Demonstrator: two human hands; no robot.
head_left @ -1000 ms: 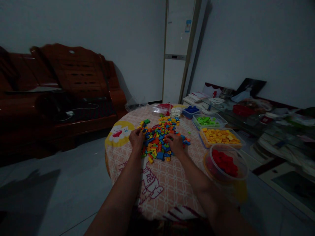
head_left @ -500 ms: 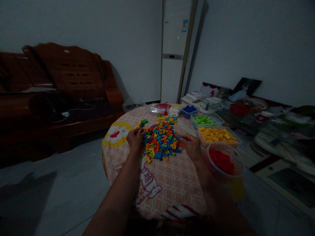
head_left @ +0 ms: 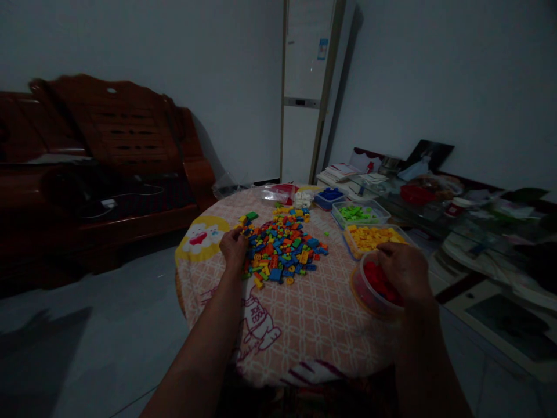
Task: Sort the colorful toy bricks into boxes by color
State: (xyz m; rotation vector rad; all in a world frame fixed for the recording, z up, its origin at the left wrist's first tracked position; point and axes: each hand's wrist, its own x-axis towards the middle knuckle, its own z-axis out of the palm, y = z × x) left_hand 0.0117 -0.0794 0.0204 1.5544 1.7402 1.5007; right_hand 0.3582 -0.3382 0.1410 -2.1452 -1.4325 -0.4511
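Observation:
A heap of mixed small building bricks point(head_left: 278, 249) in red, blue, yellow, orange and green lies on the round table. At its left edge is my left hand point(head_left: 234, 247), fingers curled in against the outermost bricks; whatever is between the fingertips is hidden. My right hand point(head_left: 404, 268) hangs over a clear round tub point(head_left: 378, 299) of red bricks point(head_left: 379, 281), and covers part of it. Its fingers are bent together, with the fingertips above the tub's rim. I cannot make out what they hold.
Clear boxes of yellow bricks point(head_left: 372, 237), green bricks point(head_left: 357, 213) and blue bricks point(head_left: 331, 193) line the table's right side. White bricks point(head_left: 303, 199) and a clear plastic tray point(head_left: 276, 194) are at the back. A cluttered glass side table point(head_left: 461, 217) stands to the right.
My right hand has moved from the heap's right edge rightward to above the tub of red bricks. My left hand stays at the heap's left edge. The view has shifted slightly.

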